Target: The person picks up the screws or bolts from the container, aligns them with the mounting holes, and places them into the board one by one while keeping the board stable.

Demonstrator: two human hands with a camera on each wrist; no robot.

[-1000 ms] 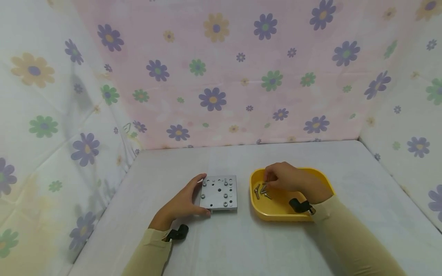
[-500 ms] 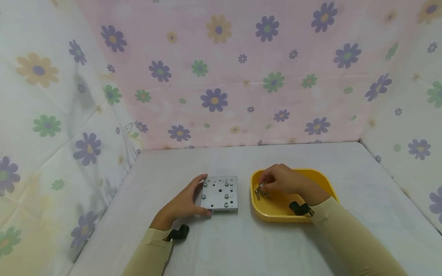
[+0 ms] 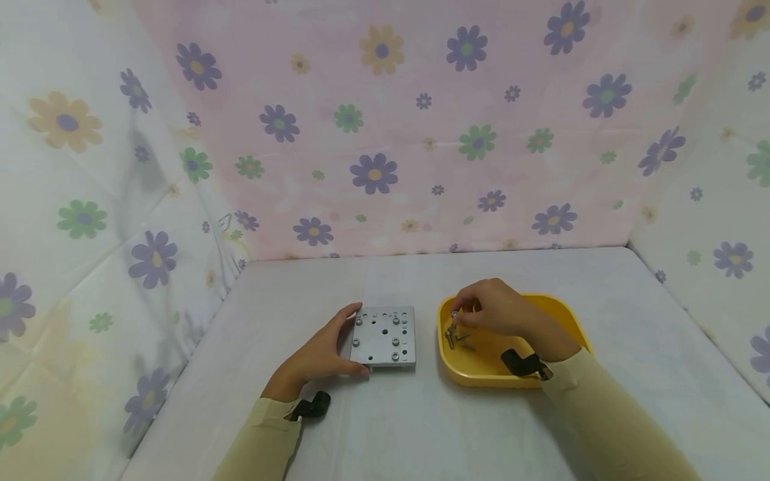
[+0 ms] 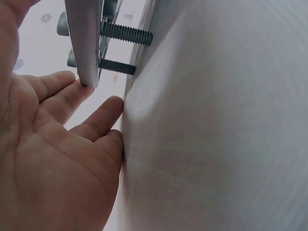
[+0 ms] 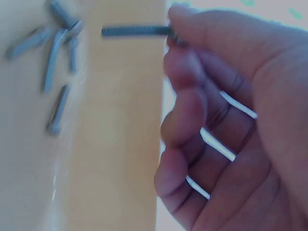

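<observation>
My left hand (image 3: 321,351) spans the left side of a square metal plate (image 3: 379,342), thumb at the near edge and index finger at the far corner. Several socket-head screws stand in the plate's holes. Below the plate (image 4: 85,43), the left wrist view shows two threaded shanks (image 4: 127,33) sticking out of its underside. Over the yellow tray (image 3: 499,378), my right hand (image 3: 505,310) pinches one screw (image 5: 137,31) by its head between thumb and index finger, threaded end pointing down to the tray. Several loose screws (image 5: 58,113) lie beneath it.
A white cloth covers the table (image 3: 385,427). Flower-printed fabric (image 3: 421,227) hangs behind and along both sides. The tray's raised rim lies to the right of the plate, a short gap between them. A black wrist camera (image 3: 522,363) sits over the tray's near side.
My right hand has picked a screw out of the pile and lifted it slightly, while the loose screws shifted. My left hand and the plate stay in place.
</observation>
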